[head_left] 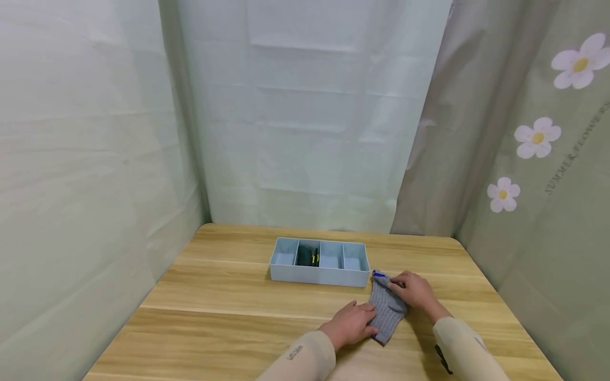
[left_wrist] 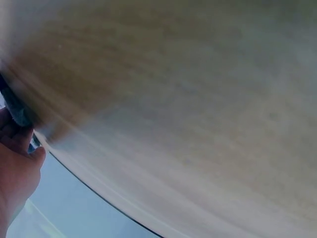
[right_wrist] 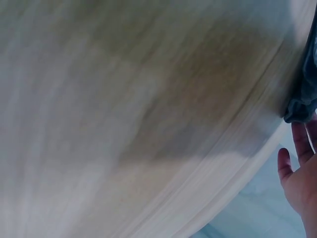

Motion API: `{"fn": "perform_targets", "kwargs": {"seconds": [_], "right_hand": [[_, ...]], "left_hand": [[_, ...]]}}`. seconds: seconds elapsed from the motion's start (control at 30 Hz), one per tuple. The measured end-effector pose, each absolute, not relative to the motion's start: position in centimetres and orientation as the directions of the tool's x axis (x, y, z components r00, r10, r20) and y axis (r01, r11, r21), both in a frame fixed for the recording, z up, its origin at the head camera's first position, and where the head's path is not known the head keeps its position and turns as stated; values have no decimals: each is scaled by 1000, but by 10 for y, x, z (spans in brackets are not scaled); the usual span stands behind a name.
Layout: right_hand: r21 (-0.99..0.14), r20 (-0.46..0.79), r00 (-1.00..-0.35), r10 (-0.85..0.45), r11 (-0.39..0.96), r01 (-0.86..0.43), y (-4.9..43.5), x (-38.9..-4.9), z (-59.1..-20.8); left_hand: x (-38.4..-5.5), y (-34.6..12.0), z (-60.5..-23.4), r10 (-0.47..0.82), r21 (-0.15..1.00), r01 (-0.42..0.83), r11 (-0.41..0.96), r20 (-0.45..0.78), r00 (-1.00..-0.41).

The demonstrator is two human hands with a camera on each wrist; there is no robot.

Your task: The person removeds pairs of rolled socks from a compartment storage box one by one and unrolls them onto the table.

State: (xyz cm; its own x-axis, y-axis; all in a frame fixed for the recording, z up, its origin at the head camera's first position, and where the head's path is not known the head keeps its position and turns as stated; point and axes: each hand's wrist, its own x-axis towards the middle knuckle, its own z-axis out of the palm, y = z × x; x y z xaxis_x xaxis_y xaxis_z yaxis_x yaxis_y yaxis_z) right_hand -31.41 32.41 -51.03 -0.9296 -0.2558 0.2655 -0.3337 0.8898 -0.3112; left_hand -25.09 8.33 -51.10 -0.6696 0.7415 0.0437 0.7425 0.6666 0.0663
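Observation:
A grey ribbed sock (head_left: 388, 307) with blue trim lies flat on the wooden table, just right of and nearer than the divided box. My left hand (head_left: 351, 323) touches its lower left edge, fingers and thumb spread apart. At the sock's upper right edge, my right hand (head_left: 415, 290) rests its fingertips on the cloth. In the left wrist view, the fingers of the left hand (left_wrist: 20, 168) meet the dark-looking sock (left_wrist: 19, 113). The right wrist view has the right hand (right_wrist: 303, 181) with its fingertips against the sock (right_wrist: 302, 101) and the thumb standing away.
A light blue box (head_left: 318, 275) with several compartments stands behind the sock. One compartment holds a dark green bundle (head_left: 304, 256) with yellow marks. Pale curtains (head_left: 310, 116) hang behind the wooden table (head_left: 214, 307) and on both sides.

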Motion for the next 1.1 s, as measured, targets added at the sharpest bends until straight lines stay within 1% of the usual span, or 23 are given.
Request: {"fn": "perform_targets", "kwargs": {"seconds": [0.1, 0.2, 0.33, 0.47, 0.67, 0.77, 0.83, 0.9, 0.97, 1.1], "right_hand": [[-314, 253, -927, -276, 883, -349, 324, -314, -511], [-310, 275, -917, -290, 876, -370, 322, -315, -512], [-315, 293, -914, -282, 874, -371, 320, -318, -512], [-327, 283, -922, -265, 877, -352, 319, -323, -512], [-389, 248, -949, -197, 877, -283, 319, -328, -510], [-431, 225, -967, -118, 878, -207, 319, -328, -509], [-431, 220, -973, -73, 887, -164, 318, -328, -509], [-422, 241, -970, -29, 897, -132, 318, -328, -510], [-392, 286, -958, -13, 911, -129, 318, -328, -510], [-312, 376, -925, -52, 933, -180, 317, -329, -511]], "left_hand": [[-252, 82, -512, 741, 56, 742, 668, 44, -670], [-254, 81, -513, 743, 54, 744, 666, 42, -668], [-256, 80, -511, 743, 66, 743, 666, 34, -669], [-257, 80, -510, 743, 70, 744, 665, 42, -668], [-258, 81, -512, 743, 98, 742, 664, 30, -669], [-258, 82, -513, 746, 117, 742, 660, 13, -666], [-258, 83, -514, 750, 122, 745, 656, 8, -661], [-258, 83, -514, 755, 115, 751, 651, 12, -656], [-258, 83, -515, 757, 108, 754, 648, 18, -653], [-258, 83, -516, 757, 98, 754, 649, 21, -654]]}}
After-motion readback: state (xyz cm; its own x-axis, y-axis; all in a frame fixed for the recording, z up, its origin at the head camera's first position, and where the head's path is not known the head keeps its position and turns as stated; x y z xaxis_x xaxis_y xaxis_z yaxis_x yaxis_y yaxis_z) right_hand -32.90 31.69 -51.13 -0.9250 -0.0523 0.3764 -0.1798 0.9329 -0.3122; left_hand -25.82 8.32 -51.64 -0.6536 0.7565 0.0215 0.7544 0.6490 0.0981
